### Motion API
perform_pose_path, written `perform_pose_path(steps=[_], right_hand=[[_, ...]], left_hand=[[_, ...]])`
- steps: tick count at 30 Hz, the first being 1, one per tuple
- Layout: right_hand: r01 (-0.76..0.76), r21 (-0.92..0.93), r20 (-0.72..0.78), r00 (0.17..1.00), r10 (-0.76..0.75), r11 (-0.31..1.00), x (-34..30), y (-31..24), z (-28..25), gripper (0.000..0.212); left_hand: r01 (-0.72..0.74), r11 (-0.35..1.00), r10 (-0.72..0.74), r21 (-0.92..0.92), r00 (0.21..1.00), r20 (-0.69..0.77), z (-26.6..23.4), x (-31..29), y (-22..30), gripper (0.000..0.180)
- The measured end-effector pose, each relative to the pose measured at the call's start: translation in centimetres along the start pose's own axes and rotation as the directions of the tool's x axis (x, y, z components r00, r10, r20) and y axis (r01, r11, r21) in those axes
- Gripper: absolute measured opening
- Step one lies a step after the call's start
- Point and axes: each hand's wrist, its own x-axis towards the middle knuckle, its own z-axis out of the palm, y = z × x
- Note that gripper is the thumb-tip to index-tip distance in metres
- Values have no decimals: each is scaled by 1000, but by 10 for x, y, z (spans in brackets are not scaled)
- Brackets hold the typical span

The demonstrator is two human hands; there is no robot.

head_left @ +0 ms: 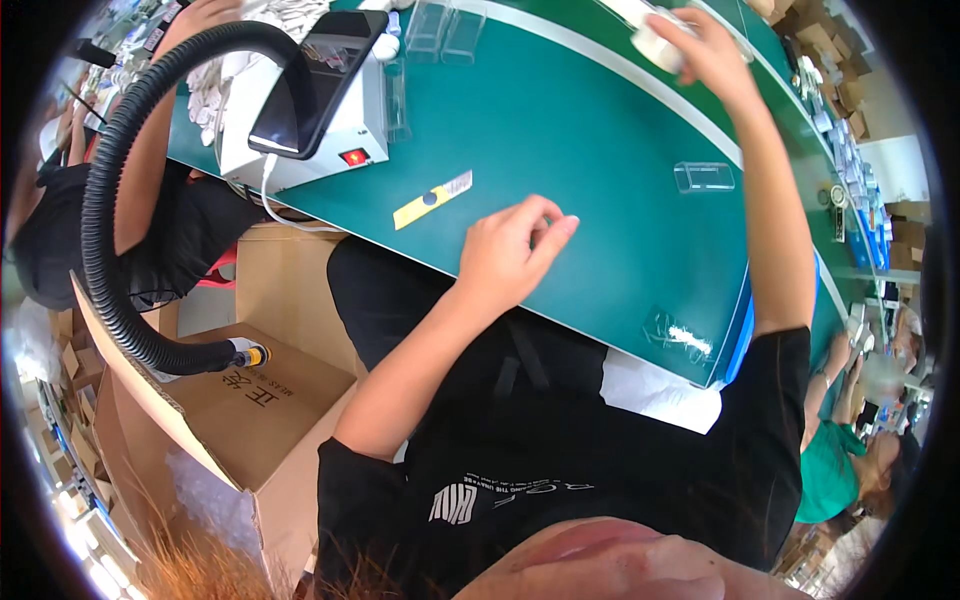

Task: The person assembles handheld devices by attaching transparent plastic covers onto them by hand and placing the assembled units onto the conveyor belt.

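Observation:
My left hand (512,250) rests over the near edge of the green table (590,130), fingers loosely curled and thumb stretched out, with nothing visible in it. Just beyond it lies a flat yellow strip (415,210) with a dark round spot and a clear, printed end. At the far right, my right hand (712,58) reaches out and grips a white rounded object (657,47), whose kind I cannot make out. A small clear plastic case (704,177) lies on the table below my right forearm.
At left stands a white box with a red switch (354,157), a phone (318,85) on top. A black ribbed hose (97,190) arches down toward an open cardboard box (260,400). More clear cases (443,32) lie at the back. People sit at both sides.

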Motion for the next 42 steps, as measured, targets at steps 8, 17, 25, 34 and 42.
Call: perform_pose_path(steps=[8,17,25,34,42], right_hand=[[-293,-552,-58,948,314,781,125,47,89,80],[378,-336,363,897,-252,862,150,-103,193,63],[297,145,353,875,-330,944,114,-106,141,49],[550,-101,644,671,-367,829,-112,-153,68,52],[315,-387,479,872,-103,866,-46,-120,55,52]], left_hand=[[-55,998,55,10,992,-114,3,-5,-7,22],[8,998,-13,-64,998,-68,-3,-6,-6,21],[-72,984,41,-163,982,-184,3,-6,-9,16],[-46,971,-21,-234,961,-277,-31,-33,38,91],[299,691,-329,-658,941,82,-77,-124,-7,81]])
